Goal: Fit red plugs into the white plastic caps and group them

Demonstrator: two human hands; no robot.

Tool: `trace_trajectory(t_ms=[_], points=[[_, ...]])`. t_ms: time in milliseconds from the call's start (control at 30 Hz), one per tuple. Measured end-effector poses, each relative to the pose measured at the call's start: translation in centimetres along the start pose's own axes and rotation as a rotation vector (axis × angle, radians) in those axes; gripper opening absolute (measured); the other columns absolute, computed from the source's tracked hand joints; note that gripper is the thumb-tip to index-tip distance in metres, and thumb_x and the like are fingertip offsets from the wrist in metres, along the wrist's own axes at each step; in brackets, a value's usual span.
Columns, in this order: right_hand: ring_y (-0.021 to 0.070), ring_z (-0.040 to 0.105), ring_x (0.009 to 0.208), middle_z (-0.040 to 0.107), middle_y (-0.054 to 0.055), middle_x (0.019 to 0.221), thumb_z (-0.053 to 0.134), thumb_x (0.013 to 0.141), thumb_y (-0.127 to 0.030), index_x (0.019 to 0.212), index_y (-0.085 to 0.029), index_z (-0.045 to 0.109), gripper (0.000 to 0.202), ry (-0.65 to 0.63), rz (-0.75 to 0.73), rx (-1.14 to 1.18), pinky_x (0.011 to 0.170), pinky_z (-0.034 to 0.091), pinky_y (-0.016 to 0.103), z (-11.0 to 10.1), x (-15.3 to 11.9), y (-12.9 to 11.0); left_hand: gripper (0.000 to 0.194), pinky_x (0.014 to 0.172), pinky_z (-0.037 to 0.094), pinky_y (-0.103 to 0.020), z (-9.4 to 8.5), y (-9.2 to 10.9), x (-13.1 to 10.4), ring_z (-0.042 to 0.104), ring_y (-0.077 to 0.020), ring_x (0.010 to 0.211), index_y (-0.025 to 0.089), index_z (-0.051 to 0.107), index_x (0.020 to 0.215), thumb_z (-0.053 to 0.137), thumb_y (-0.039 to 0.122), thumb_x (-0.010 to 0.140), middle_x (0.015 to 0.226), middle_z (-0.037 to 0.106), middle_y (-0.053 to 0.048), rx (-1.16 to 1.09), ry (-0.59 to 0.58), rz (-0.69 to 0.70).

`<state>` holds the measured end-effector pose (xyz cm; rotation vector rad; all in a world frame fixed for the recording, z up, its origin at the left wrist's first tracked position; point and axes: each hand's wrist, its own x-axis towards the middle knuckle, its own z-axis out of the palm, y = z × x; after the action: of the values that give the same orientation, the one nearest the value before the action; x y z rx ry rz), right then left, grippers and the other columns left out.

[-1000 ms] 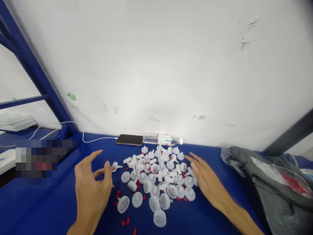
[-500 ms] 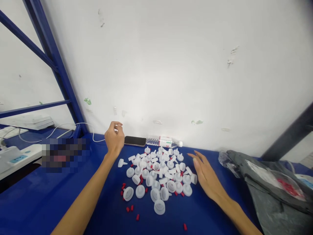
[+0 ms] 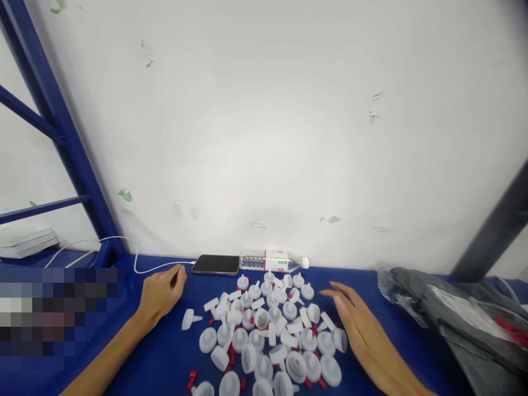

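Note:
A spread of white plastic nozzle caps [image 3: 289, 311] lies on the blue table [image 3: 165, 352], with small red tips [image 3: 232, 355] scattered among them. To the left of this pile, my left hand [image 3: 161, 291] rests near the table with its fingers curled in; whatever they may hold is hidden. At the pile's right edge is my right hand [image 3: 358, 324], its fingers extended and apart, holding nothing. It is beside the outermost white caps.
Along the wall lie a phone [image 3: 216, 264] on a white cable [image 3: 144, 270] and a clear bottle [image 3: 274, 260]. Grey plastic bags [image 3: 429, 297] sit at right. Blue frame posts [image 3: 78, 132] stand at left, near stacked white boxes [image 3: 28, 242].
The view has tilted up and come closer to the pile. My left hand has moved left and down, away from the phone, its fingers more curled. My right hand remains beside the pile.

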<state>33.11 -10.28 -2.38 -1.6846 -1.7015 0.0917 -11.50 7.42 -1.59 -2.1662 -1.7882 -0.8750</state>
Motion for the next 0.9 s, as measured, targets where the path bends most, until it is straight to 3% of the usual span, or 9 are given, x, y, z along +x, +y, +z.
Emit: trace_trajectory(t_ms=[233, 400, 567, 733, 800, 900], points=[[0.0273, 0.06, 0.134, 0.059, 0.006, 0.149, 0.036, 0.108, -0.047, 0.135, -0.03, 0.068, 0.045, -0.068, -0.055, -0.037, 0.103, 0.057, 0.041, 1.2, -0.2, 3.2, 0.047, 0.056, 0.037, -0.027, 0.8, 0.0, -0.1, 0.043, -0.0108, 0.047, 0.02, 0.05, 0.065, 0.045, 0.046, 0.104, 0.052, 0.044, 0.008, -0.143, 0.0, 0.131], [0.0298, 0.053, 0.141, 0.053, 0.001, 0.155, 0.034, 0.108, -0.052, 0.137, -0.035, 0.068, 0.048, -0.205, 0.032, -0.043, 0.111, 0.05, 0.046, 2.0, -0.6, 5.0, 0.045, 0.052, 0.029, -0.026, 0.9, 0.5, -0.4, 0.037, -0.0094, 0.043, 0.022, 0.04, 0.06, 0.039, 0.037, 0.103, 0.05, 0.034, 0.009, -0.237, 0.045, 0.152], [0.0299, 0.049, 0.144, 0.051, -0.003, 0.157, 0.034, 0.107, -0.055, 0.138, -0.038, 0.066, 0.048, -0.223, 0.046, -0.028, 0.116, 0.045, 0.049, 2.1, -0.7, 5.0, 0.046, 0.051, 0.028, -0.025, 0.7, 1.2, -0.9, 0.034, -0.0088, 0.043, 0.021, 0.039, 0.061, 0.044, 0.037, 0.104, 0.051, 0.032, 0.01, -0.327, 0.049, 0.181], [0.0304, 0.048, 0.144, 0.051, -0.004, 0.157, 0.034, 0.106, -0.057, 0.136, -0.04, 0.067, 0.048, -0.231, 0.039, -0.002, 0.118, 0.041, 0.052, 2.6, -0.9, 6.5, 0.04, 0.056, 0.039, -0.025, -0.1, 2.7, -1.3, 0.045, -0.0098, 0.052, 0.019, 0.051, 0.072, 0.049, 0.041, 0.105, 0.061, 0.047, 0.007, -0.415, 0.012, 0.215], [0.0314, 0.048, 0.144, 0.052, -0.004, 0.155, 0.034, 0.105, -0.058, 0.134, -0.041, 0.068, 0.048, -0.228, 0.044, 0.012, 0.119, 0.04, 0.055, 2.9, -0.9, 7.0, 0.035, 0.066, 0.048, -0.029, -0.5, 3.2, -1.5, 0.055, -0.0122, 0.064, 0.018, 0.057, 0.085, 0.048, 0.044, 0.105, 0.075, 0.057, 0.002, -0.453, -0.017, 0.247], [0.0312, 0.047, 0.145, 0.05, -0.002, 0.156, 0.032, 0.106, -0.056, 0.133, -0.04, 0.068, 0.048, -0.201, 0.032, 0.055, 0.123, 0.033, 0.055, 3.3, -0.9, 6.7, 0.041, 0.081, 0.052, -0.037, -0.9, 3.5, -1.8, 0.06, -0.0172, 0.085, 0.017, 0.06, 0.103, 0.04, 0.053, 0.105, 0.097, 0.061, -0.004, -0.496, -0.027, 0.295]])
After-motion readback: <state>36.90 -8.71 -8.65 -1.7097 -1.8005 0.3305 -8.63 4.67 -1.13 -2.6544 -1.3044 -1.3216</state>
